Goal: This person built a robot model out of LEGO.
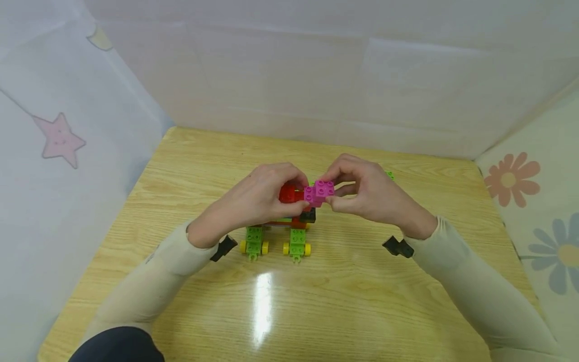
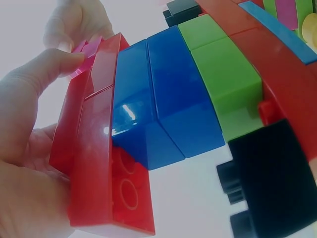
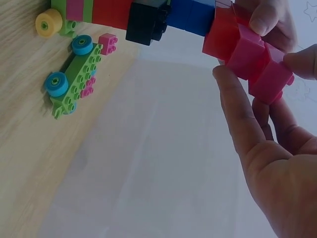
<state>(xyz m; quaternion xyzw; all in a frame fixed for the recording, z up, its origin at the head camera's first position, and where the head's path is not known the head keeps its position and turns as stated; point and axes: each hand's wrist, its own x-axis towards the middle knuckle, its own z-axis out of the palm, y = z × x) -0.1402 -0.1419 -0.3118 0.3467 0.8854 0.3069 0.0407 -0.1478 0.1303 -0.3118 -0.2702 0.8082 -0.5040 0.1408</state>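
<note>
A toy-brick build stands on green wheeled bases [image 1: 297, 241] with yellow wheels. In the left wrist view its blue bricks [image 2: 183, 94], a green brick [image 2: 228, 84] and a black brick [image 2: 270, 178] show below the red top bricks [image 2: 94, 163]. My left hand [image 1: 258, 196] grips those red bricks, thumb near the pink. My right hand [image 1: 375, 191] pinches a pink brick [image 1: 324, 188] at the top right end. Seen from the right wrist, this pink brick sits against another pink piece [image 3: 245, 54] beside the red. Whether they are fully pressed together I cannot tell.
On the wooden table [image 1: 353, 291], behind my right hand, lies a separate green wheeled base [image 3: 81, 72] with blue wheels and pink bricks. A pale cloth wall [image 1: 289, 75] rises at the table's back edge, with more cloth at both sides.
</note>
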